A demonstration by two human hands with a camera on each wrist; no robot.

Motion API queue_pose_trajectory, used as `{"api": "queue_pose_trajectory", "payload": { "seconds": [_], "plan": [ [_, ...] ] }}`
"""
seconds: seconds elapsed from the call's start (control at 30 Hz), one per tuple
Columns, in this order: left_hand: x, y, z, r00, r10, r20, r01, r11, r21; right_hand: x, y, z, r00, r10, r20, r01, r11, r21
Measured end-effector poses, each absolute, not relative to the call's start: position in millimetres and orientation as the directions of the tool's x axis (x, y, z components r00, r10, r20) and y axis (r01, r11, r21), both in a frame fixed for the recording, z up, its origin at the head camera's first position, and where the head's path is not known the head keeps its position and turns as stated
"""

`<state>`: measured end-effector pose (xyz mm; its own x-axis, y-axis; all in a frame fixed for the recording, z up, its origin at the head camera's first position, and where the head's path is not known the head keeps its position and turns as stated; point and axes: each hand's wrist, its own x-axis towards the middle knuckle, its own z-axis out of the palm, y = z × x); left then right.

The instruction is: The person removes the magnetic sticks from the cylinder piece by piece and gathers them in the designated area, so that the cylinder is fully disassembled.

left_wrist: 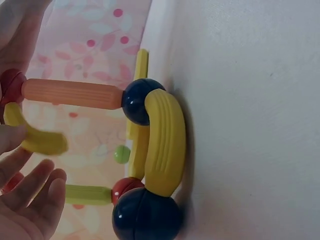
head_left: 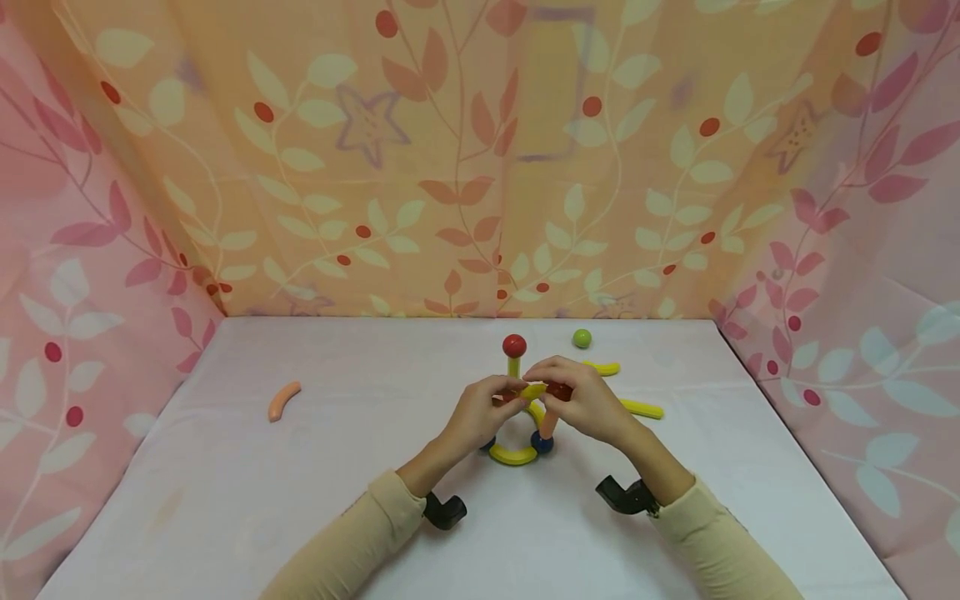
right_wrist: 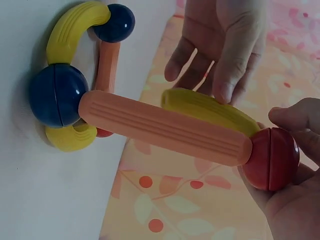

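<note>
A ring of yellow curved pieces (head_left: 513, 456) (left_wrist: 166, 142) and blue balls (head_left: 542, 442) (right_wrist: 59, 95) lies on the table. From one blue ball an orange stick (left_wrist: 72, 93) (right_wrist: 165, 127) rises to a red ball (right_wrist: 270, 159), which my right hand (head_left: 588, 402) (right_wrist: 300, 195) grips. Another yellow curved piece (head_left: 533, 392) (left_wrist: 44, 142) (right_wrist: 210, 109) meets that ball at one end; my left hand (head_left: 476, 412) (left_wrist: 32, 205) (right_wrist: 222, 42) pinches it between thumb and fingers. Behind stands a green stick (head_left: 513, 367) topped by a red ball (head_left: 514, 346). Fingers partly hide the upper joints.
A green ball (head_left: 582, 338) lies at the back, with yellow sticks (head_left: 642, 409) to the right of the structure. One curved orange piece (head_left: 283, 402) rests far left. Patterned cloth (head_left: 450, 167) hangs behind the white table (head_left: 225, 500) and on both sides.
</note>
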<state>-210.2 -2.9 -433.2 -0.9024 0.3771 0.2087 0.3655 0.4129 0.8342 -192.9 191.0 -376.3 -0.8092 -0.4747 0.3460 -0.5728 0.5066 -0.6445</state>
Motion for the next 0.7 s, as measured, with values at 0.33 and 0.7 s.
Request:
{"api": "queue_pose_trajectory", "payload": {
  "seconds": [0.33, 0.7],
  "plan": [
    [-208.9, 3.3, -433.2, -0.889, 0.436, 0.143, 0.321, 0.368, 0.873, -193.1, 193.8, -379.3, -0.805, -0.458, 0.376, -0.585, 0.509, -0.632],
    [-207.0, 5.5, -432.8, -0.891, 0.443, 0.098, 0.290, 0.390, 0.874, -191.0, 205.6, -380.8, -0.852, -0.416, 0.317, -0.515, 0.567, -0.643]
  ]
}}
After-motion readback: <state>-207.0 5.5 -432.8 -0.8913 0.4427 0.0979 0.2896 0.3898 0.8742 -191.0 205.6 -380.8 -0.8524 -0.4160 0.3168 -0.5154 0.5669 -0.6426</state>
